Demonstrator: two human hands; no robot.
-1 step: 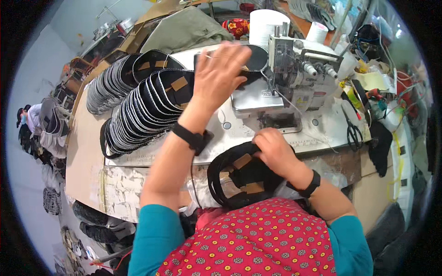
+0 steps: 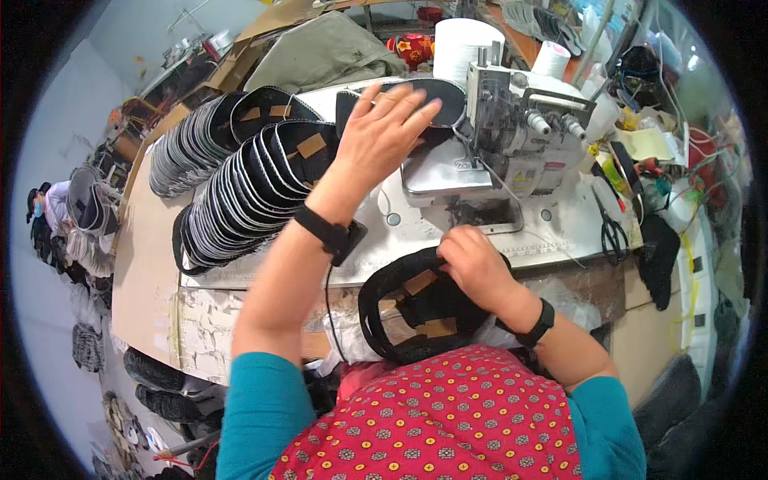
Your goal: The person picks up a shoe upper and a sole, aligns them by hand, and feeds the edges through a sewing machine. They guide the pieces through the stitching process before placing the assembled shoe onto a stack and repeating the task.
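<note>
My left hand (image 2: 386,128) is open, fingers spread, above or against a black sole-shaped fabric piece (image 2: 444,100) with a light stitched edge. That piece lies beside the head of a sewing machine (image 2: 520,132); whether the palm touches it is hidden. Close to my lap, my right hand (image 2: 478,268) pinches the upper edge of a black sole-shaped piece (image 2: 448,296) without a white edge. It belongs to a small bundle with tan patches. Left of my left forearm stands a long row of white-edged black pieces (image 2: 256,192), packed on edge.
Behind that row is a second row (image 2: 188,148). A large white thread cone (image 2: 466,48) and a smaller one (image 2: 551,59) stand behind the machine. Black-handled scissors (image 2: 613,228) lie at the table's right. A grey-green cloth (image 2: 324,56) covers something at the back.
My left hand has shifted slightly toward me, uncovering more of the piece by the machine. My right hand stays at the bundle's edge.
</note>
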